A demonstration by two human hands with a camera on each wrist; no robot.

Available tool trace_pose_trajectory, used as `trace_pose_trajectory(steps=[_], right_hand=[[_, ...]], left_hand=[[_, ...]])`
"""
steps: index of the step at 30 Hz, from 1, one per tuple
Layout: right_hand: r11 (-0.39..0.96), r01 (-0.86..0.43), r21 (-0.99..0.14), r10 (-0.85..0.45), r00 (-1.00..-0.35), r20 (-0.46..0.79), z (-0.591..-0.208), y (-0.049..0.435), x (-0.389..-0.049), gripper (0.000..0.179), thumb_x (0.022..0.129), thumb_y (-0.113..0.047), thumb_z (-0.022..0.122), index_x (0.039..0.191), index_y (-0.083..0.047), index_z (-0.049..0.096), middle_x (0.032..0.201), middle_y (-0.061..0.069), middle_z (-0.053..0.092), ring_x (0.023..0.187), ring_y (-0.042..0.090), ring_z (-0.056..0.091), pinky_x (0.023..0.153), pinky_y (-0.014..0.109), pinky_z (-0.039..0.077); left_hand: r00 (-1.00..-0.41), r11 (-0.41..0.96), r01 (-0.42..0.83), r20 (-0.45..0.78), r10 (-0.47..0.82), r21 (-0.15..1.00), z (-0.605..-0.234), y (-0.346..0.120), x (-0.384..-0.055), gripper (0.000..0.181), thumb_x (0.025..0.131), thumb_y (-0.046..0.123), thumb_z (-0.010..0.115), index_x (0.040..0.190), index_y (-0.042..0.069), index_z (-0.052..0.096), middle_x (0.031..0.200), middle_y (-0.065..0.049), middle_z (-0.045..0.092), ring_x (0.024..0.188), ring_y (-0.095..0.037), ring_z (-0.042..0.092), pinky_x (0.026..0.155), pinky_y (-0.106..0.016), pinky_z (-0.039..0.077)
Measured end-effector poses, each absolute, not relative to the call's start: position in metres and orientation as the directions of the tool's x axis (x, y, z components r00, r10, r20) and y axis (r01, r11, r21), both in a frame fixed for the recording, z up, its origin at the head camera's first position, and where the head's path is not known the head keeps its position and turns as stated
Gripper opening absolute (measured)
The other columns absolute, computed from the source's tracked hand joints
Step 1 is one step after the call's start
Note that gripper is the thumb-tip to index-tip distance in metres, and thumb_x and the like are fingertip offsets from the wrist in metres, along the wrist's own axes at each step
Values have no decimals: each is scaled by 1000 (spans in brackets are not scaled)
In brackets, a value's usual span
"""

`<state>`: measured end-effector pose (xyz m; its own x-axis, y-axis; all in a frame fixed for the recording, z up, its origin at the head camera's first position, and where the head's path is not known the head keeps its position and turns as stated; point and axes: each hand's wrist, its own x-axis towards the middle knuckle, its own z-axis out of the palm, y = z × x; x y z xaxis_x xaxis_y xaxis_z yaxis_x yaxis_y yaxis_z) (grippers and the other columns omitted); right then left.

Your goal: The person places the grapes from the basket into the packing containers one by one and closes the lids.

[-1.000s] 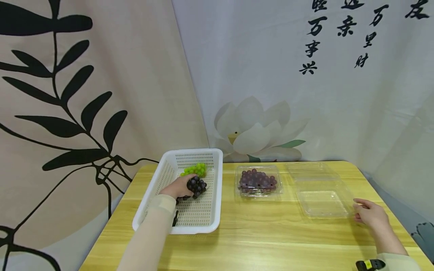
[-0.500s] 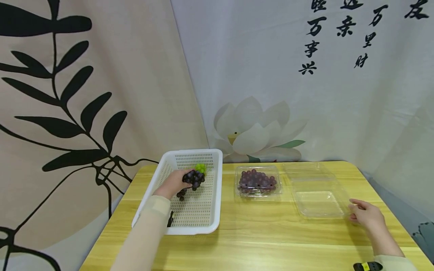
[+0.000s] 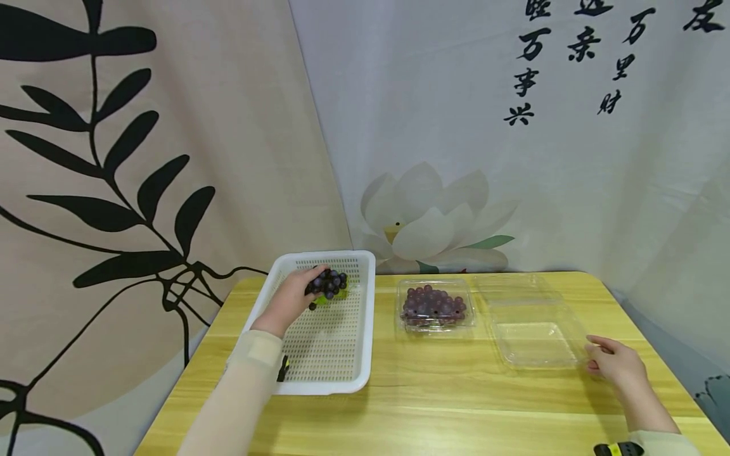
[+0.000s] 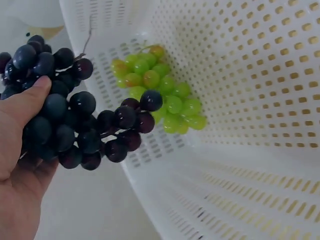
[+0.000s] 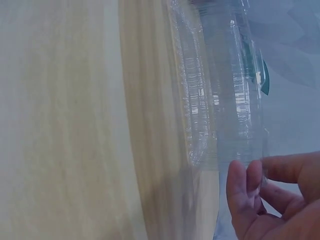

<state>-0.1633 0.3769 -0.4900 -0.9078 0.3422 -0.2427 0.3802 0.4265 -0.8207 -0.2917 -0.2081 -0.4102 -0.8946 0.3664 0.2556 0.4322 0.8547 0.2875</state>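
My left hand [image 3: 285,299] grips a bunch of black grapes [image 4: 62,117], thumb on top and fingers underneath. The bunch is held up over the far part of a white slotted basket [image 3: 365,342]. Beneath it lies a bunch of green grapes [image 4: 172,95] on the basket's floor, partly covered by the black ones in the head view. On the right, my right hand [image 3: 618,362] pinches the side edge of a clear plastic clamshell box [image 5: 205,100] between thumb and fingers. That box stands open on the table, its lid folded back.
Between basket and open box stands another clear plastic box [image 3: 436,329], its lid down over a bunch of reddish-purple grapes [image 3: 428,304]. All rest on a wooden table [image 3: 433,405]. A printed curtain [image 3: 256,126] hangs right behind the table's back edge.
My left hand has lifted the black grapes and carried them toward the basket's far end, over the green bunch. The right hand and the open box have shifted slightly left.
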Motion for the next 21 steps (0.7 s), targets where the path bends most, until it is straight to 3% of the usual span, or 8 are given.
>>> trace_pose_trajectory(steps=[4, 8, 14, 21], right_hand=[[423, 383, -822, 350, -905, -242, -491, 377, -163, 55, 98, -21, 46, 138, 15, 33, 97, 18, 57, 61, 6, 60, 62, 28, 57], [426, 381, -821, 349, -906, -239, -492, 377, -163, 55, 98, -20, 46, 138, 15, 33, 102, 25, 57, 61, 5, 60, 62, 28, 57], [425, 373, -825, 338, -911, -238, -492, 378, -162, 55, 98, -20, 46, 138, 15, 32, 97, 18, 59, 61, 5, 61, 62, 28, 57], [411, 373, -832, 355, -906, -231, -493, 374, -162, 55, 98, -21, 47, 138, 14, 33, 103, 23, 57, 61, 5, 61, 63, 28, 58]], left_hand=[[-887, 855, 439, 286, 364, 275, -402, -203, -286, 71, 81, 4, 73, 142, 26, 44, 136, -17, 51, 125, -37, 47, 104, -50, 41], [-875, 851, 454, 316, 368, 264, -395, -196, -281, 71, 81, 4, 72, 142, 26, 43, 138, -18, 49, 126, -37, 46, 104, -50, 40], [-850, 832, 486, 368, 378, 268, -385, -185, -274, 74, 80, 2, 73, 142, 29, 43, 139, -17, 48, 126, -36, 46, 104, -50, 41], [-807, 797, 541, 433, 402, 268, -377, -173, -269, 73, 78, 0, 74, 140, 27, 46, 135, -18, 51, 124, -36, 49, 102, -50, 43]])
